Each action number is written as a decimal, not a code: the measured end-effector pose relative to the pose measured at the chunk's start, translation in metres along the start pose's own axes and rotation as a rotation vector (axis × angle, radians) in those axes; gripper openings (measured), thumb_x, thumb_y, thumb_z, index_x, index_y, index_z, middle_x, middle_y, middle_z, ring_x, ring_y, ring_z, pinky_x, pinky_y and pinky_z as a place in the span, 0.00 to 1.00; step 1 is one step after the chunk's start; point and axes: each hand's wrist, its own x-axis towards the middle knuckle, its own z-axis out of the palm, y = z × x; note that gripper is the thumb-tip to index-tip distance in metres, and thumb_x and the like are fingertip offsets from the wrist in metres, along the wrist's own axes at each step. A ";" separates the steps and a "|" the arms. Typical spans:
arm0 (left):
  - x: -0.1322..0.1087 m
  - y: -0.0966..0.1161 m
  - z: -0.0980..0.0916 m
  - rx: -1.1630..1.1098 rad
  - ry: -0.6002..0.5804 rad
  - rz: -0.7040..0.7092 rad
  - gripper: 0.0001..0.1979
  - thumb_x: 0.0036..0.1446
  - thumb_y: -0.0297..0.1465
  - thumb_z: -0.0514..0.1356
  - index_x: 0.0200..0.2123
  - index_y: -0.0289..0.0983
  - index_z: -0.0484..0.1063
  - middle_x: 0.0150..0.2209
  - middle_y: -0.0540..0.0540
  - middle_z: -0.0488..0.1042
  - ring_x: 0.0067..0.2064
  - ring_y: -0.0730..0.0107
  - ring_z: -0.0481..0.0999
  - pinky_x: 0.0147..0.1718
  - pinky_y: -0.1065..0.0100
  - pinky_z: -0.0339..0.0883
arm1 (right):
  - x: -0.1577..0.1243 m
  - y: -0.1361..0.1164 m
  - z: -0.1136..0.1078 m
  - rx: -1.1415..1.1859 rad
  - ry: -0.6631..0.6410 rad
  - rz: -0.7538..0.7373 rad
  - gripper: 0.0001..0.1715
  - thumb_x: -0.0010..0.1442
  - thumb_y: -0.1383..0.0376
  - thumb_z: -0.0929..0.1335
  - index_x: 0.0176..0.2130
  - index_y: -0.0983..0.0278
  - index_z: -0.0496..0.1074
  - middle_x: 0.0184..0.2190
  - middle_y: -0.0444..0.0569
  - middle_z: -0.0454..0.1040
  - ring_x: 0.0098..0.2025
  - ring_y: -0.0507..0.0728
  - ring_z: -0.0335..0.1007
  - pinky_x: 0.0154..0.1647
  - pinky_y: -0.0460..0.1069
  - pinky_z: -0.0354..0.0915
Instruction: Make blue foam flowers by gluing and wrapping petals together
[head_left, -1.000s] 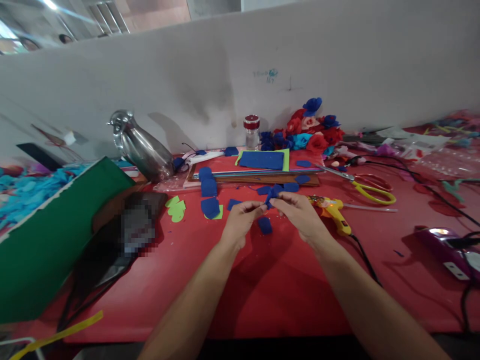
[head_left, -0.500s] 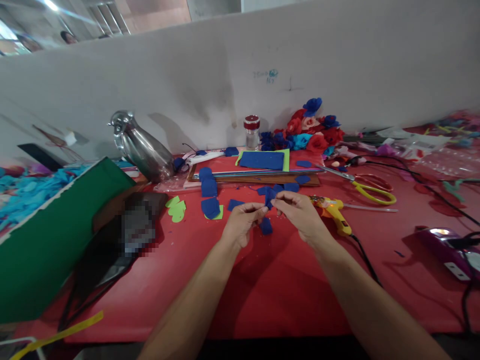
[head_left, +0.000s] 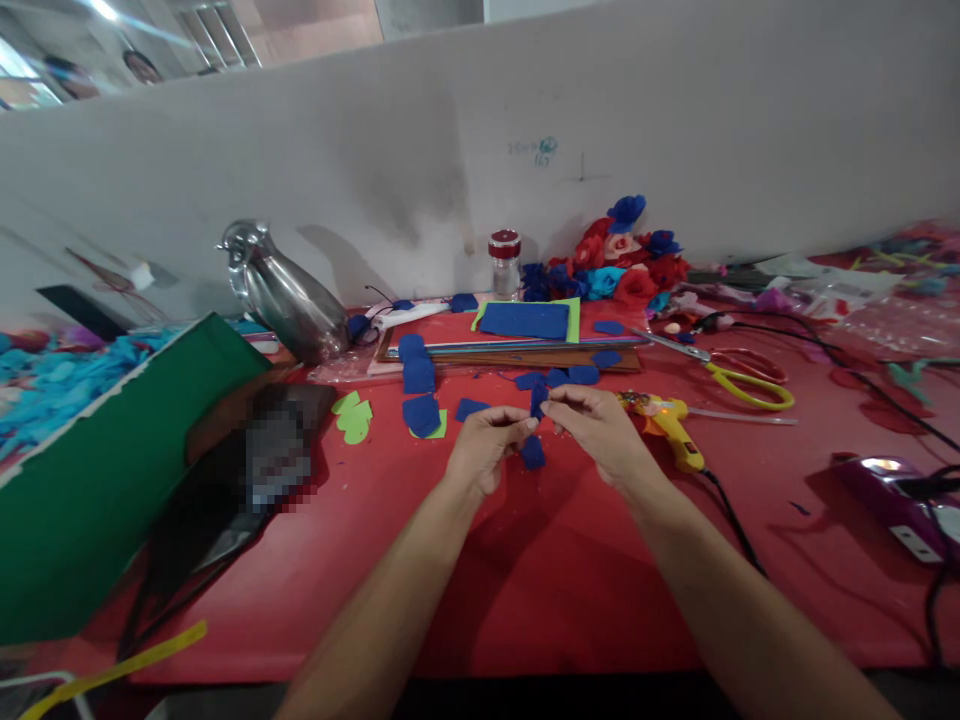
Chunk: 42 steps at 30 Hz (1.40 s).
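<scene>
Both hands meet over the red table (head_left: pixel 540 580) and pinch one small blue petal piece (head_left: pixel 538 398) between their fingertips. My left hand (head_left: pixel 484 450) grips it from the left, my right hand (head_left: pixel 600 430) from the right. Directly beneath the fingers, another blue petal (head_left: pixel 532 453) lies on the table. More cut blue petals (head_left: pixel 420 412) are scattered to the left and behind, with a blue sheet (head_left: pixel 523 320) on green paper farther back.
A yellow glue gun (head_left: pixel 667 425) lies just right of my right hand, its cord trailing forward. Yellow-handled scissors (head_left: pixel 739 378), a heap of paper flowers (head_left: pixel 622 265), a small jar (head_left: pixel 504 262), a steel jug (head_left: pixel 281 290), a green box (head_left: pixel 97 470) and a purple device (head_left: pixel 900 495) surround the work area.
The hands have shifted only slightly; the fingertips have worked the blue piece closer together and a little lower. Nothing else on the table has moved.
</scene>
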 end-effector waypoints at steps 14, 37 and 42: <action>0.001 0.003 -0.003 -0.248 0.054 0.067 0.18 0.25 0.31 0.74 0.20 0.35 0.70 0.20 0.55 0.68 0.25 0.80 0.66 0.28 0.73 0.60 | -0.001 0.013 0.005 -0.125 -0.158 -0.072 0.12 0.45 0.62 0.67 0.33 0.62 0.71 0.32 0.49 0.77 0.33 0.55 0.72 0.35 0.49 0.64; 0.000 0.005 -0.003 -0.214 0.080 0.119 0.17 0.23 0.30 0.74 0.17 0.34 0.70 0.19 0.53 0.71 0.25 0.77 0.69 0.31 0.71 0.62 | -0.003 0.023 0.012 -0.472 -0.192 -0.168 0.13 0.56 0.67 0.64 0.36 0.60 0.78 0.33 0.47 0.81 0.34 0.57 0.75 0.34 0.48 0.63; -0.001 0.007 -0.001 -0.226 0.104 0.099 0.19 0.18 0.28 0.74 0.16 0.34 0.68 0.20 0.54 0.70 0.25 0.77 0.69 0.29 0.72 0.62 | -0.003 0.023 0.012 -0.550 -0.201 -0.187 0.13 0.57 0.65 0.63 0.36 0.61 0.77 0.32 0.48 0.80 0.32 0.57 0.74 0.33 0.48 0.62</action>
